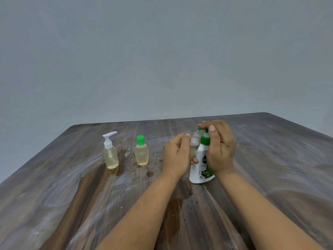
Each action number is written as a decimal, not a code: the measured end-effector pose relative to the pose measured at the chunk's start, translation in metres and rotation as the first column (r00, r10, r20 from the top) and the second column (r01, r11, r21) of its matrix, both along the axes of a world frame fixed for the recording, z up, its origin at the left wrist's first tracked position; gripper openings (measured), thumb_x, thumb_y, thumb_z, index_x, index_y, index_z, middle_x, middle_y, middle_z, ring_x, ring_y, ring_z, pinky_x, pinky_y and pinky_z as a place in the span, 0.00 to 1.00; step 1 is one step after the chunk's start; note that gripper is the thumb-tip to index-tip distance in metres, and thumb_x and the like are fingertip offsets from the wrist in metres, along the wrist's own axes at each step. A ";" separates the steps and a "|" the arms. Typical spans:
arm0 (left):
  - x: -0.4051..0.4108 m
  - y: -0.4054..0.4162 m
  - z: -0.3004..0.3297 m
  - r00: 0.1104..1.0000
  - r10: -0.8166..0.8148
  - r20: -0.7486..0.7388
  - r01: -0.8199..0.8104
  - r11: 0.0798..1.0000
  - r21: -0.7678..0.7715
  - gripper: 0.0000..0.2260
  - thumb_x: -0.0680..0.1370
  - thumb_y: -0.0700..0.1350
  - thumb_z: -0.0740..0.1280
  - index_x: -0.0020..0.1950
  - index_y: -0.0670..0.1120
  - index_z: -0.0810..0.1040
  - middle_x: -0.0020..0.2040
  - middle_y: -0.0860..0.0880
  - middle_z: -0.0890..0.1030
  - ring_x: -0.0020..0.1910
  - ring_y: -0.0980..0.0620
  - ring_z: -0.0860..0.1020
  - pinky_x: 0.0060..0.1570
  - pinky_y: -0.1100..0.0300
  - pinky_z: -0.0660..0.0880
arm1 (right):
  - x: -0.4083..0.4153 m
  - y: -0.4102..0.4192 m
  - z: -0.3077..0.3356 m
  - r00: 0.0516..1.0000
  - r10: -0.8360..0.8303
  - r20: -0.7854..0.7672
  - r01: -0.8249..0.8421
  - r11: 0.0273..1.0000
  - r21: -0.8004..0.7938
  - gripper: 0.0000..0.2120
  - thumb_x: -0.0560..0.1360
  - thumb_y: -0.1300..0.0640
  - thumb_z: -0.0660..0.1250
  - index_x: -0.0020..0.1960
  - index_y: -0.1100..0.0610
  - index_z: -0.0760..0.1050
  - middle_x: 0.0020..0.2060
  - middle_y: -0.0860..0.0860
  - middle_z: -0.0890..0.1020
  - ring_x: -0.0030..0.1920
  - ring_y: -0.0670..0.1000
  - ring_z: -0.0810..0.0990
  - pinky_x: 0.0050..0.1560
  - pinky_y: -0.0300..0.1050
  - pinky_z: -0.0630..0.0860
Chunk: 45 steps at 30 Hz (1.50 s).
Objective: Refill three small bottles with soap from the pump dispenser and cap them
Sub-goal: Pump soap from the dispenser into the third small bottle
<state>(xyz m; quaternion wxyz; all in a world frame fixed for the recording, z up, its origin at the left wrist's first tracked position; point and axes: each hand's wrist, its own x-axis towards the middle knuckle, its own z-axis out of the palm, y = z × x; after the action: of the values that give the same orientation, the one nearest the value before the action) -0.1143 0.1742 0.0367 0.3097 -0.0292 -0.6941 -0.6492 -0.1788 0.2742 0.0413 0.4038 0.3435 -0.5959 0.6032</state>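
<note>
Head view: your left hand [177, 156] grips the small clear uncapped bottle [194, 147], its open neck tucked under the spout of the white pump dispenser with the green collar [201, 165], which stands on the wet wood-grain table [72, 195]. Your right hand [219, 147] curls over the pump head, fingers on top. Press slowly and fully (the neck is narrow), keeping the mouth under the spout so nothing spills.
</note>
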 end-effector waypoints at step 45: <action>-0.002 0.000 -0.002 1.000 0.010 -0.019 -0.010 1.000 0.017 0.16 0.84 0.43 0.56 0.42 0.38 0.75 0.27 0.45 0.76 0.22 0.51 0.76 0.22 0.64 0.70 | 0.000 0.000 0.002 0.999 -0.026 0.027 0.025 0.999 0.039 0.16 0.79 0.54 0.57 0.43 0.61 0.80 0.40 0.44 0.76 0.45 0.43 0.77 0.46 0.33 0.70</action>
<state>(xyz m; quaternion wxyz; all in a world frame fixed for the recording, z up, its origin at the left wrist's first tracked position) -0.1161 0.1746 0.0351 0.3198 -0.0294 -0.6856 -0.6533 -0.1790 0.2742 0.0433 0.3963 0.3356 -0.6173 0.5910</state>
